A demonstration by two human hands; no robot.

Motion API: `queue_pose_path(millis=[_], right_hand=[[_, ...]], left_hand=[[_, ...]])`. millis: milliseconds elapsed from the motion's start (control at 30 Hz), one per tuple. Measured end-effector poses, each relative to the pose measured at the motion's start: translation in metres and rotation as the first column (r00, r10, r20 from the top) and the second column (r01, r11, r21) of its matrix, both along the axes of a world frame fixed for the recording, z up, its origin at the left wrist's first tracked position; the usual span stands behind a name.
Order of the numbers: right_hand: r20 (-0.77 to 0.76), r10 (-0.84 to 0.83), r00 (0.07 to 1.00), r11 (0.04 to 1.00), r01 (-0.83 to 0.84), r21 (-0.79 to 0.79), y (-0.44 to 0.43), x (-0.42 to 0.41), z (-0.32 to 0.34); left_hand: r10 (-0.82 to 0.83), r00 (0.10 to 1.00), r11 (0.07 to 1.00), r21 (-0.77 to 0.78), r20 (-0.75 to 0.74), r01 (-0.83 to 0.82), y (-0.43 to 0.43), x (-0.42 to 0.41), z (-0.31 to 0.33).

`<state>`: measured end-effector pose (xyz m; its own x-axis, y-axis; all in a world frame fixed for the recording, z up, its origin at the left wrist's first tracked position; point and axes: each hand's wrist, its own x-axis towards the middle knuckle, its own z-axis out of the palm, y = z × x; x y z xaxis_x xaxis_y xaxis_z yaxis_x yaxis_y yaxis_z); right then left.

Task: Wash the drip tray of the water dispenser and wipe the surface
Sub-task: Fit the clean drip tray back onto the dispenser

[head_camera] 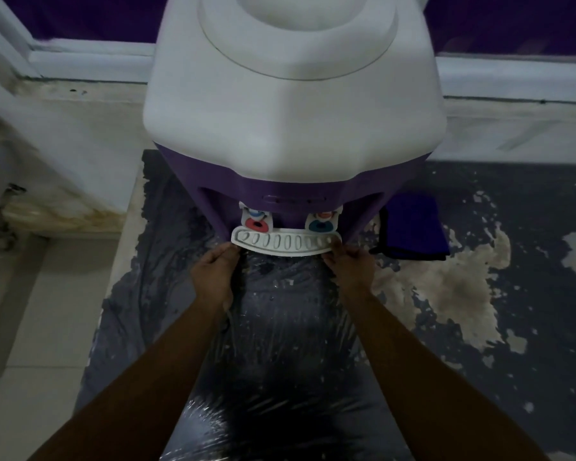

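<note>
A white and purple water dispenser stands in front of me, seen from above. Its white slotted drip tray curves across the front, below the red tap and the teal tap. My left hand grips the tray's left end. My right hand grips its right end. Both sets of fingers curl under the tray's edge, so the fingertips are hidden.
A folded purple cloth lies on the floor right of the dispenser. Crinkled clear plastic film wraps the dispenser's front below the tray. The dark floor is patchy and worn. Pale tiles and a white wall base lie to the left.
</note>
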<state>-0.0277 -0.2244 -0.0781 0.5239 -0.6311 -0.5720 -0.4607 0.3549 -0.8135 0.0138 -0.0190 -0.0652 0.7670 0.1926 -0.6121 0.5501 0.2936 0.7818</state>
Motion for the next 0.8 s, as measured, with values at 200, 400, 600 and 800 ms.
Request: queue_pose_path(millis=[200,400,600,800], right_hand=[[-0.117,0.099,0.988,0.981,-0.117,-0.158,0.002,0.005,-0.003],[-0.148,0.006,0.989,0.975,-0.038,-0.217,0.007,0.017,-0.002],[-0.191,-0.015,0.982,0.965,-0.036,-0.262,0.012,0.020,-0.008],[-0.202,-0.036,0.979,0.943,-0.034,-0.332,0.018,0.023,-0.013]], left_hand=[[-0.003,1.000,1.000,0.010,-0.023,0.003,0.001,0.003,0.000],[0.096,0.992,0.994,0.066,-0.084,-0.090,-0.006,0.015,0.003],[0.115,0.986,0.989,0.111,-0.121,-0.102,-0.010,0.017,-0.003],[-0.049,0.993,0.994,0.091,-0.109,0.059,0.000,0.020,-0.018]])
